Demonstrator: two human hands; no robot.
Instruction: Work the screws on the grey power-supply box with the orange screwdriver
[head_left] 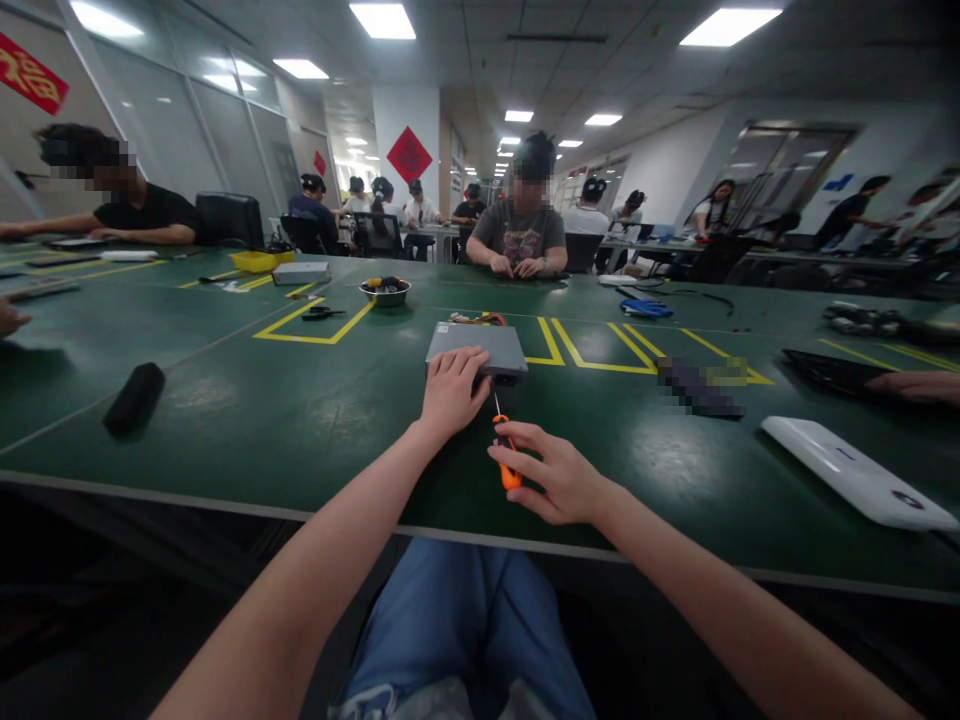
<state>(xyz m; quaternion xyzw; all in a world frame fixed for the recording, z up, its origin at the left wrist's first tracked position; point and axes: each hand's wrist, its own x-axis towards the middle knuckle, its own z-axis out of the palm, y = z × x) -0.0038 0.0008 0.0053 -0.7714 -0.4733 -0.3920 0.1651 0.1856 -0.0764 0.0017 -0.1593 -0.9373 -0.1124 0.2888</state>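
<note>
A flat grey metal box (476, 348) lies on the green table (247, 420), with coloured wires (478, 319) coming out at its far side. My left hand (454, 392) grips its near left corner, fingers over the top. My right hand (547, 472) is shut on an orange-handled screwdriver (508, 460) just in front of the box. The screwdriver's thin metal shaft points up toward the box's near edge. My fingers hide part of the handle.
Yellow tape lines mark the green tabletop. A metal bowl of small parts (385, 291), black-handled scissors (324, 313), a black pouch (134, 399) and a white flat device (859, 472) lie around me. A co-worker's hand (915, 386) rests at the right.
</note>
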